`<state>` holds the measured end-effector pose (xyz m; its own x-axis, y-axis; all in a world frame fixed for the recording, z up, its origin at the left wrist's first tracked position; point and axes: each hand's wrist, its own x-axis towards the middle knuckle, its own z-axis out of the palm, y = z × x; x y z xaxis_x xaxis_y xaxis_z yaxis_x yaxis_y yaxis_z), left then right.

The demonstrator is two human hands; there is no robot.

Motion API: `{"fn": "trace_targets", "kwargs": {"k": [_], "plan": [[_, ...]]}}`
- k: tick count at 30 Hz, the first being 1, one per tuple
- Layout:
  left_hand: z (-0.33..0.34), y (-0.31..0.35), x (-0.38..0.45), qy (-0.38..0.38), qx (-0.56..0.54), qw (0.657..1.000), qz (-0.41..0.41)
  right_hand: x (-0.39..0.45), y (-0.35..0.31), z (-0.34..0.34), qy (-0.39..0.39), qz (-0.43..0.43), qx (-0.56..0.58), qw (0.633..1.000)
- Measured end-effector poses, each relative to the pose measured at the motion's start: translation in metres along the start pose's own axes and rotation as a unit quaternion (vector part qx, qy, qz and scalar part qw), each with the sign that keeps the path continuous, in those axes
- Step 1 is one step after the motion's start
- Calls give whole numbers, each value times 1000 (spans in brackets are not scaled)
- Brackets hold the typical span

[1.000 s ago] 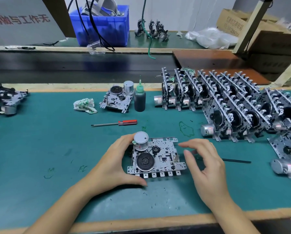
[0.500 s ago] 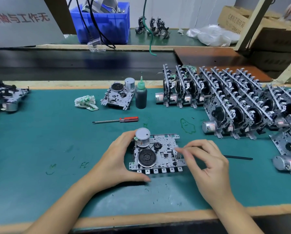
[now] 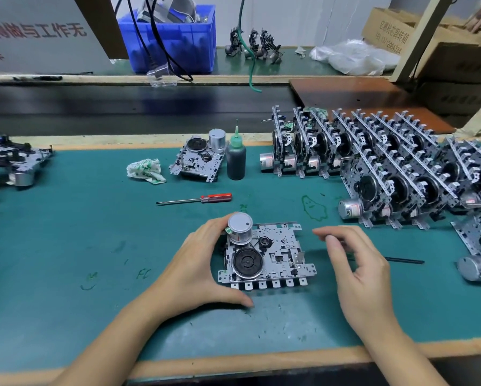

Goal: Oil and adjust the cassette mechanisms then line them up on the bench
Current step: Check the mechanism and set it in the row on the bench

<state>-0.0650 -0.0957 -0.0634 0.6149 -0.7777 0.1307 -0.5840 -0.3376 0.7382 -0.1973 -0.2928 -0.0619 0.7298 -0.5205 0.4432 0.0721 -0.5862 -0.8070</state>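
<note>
**Left hand braced the mechanism; right hand apart from it**

The cassette mechanism (image 3: 267, 257) lay flat on the green mat (image 3: 66, 246), near the bench's front edge. The left hand (image 3: 194, 263) curved round its left side, fingers at the motor can (image 3: 240, 228), thumb by the near edge. The right hand (image 3: 359, 263) hovered just right of it, fingers loosely curled, holding nothing. Bare mat lay to the left; the finished rows (image 3: 387, 162) stood far right, the oil bottle (image 3: 236, 160) and the screwdriver (image 3: 197, 199) beyond.

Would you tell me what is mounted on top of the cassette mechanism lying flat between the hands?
On the cassette mechanism stand a silver motor, gripped by the left hand, a black flywheel and a small pulley. Its underside, against the green mat, is hidden.
</note>
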Motion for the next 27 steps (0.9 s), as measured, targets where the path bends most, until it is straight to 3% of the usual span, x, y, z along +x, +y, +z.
{"fn": "trace_targets", "kwargs": {"k": [4, 7, 9, 11, 15, 20, 24, 26, 27], "plan": [[1, 0, 0, -3, 1, 1000, 5, 3, -6, -2, -65, 15, -10, 998], [1, -2, 0, -1, -3, 1000, 5, 16, -14, -14, -209, 28, -33, 977], [1, -2, 0, -2, 2, 1000, 9, 28, -20, -19, -338, 17, -107, 935], [1, -3, 0, -11, 11, 1000, 15, 40, -26, -16, -435, -35, -227, 871], [2, -3, 0, -10, 20, 999, 25, 53, -29, 4, -459, -120, -376, 796], [4, -1, 1, 2, 16, 1000, 21, 65, -36, 14, -421, -182, -459, 761], [4, 1, 6, 33, -70, 997, -29, 76, -31, 12, -385, -209, -450, 778], [-2, 0, 14, 51, -215, 972, -86, 83, -29, 7, -413, -87, -325, 846], [-7, 0, 20, 43, -316, 941, -116, 83, -27, 5, -438, 14, -190, 878]]}}
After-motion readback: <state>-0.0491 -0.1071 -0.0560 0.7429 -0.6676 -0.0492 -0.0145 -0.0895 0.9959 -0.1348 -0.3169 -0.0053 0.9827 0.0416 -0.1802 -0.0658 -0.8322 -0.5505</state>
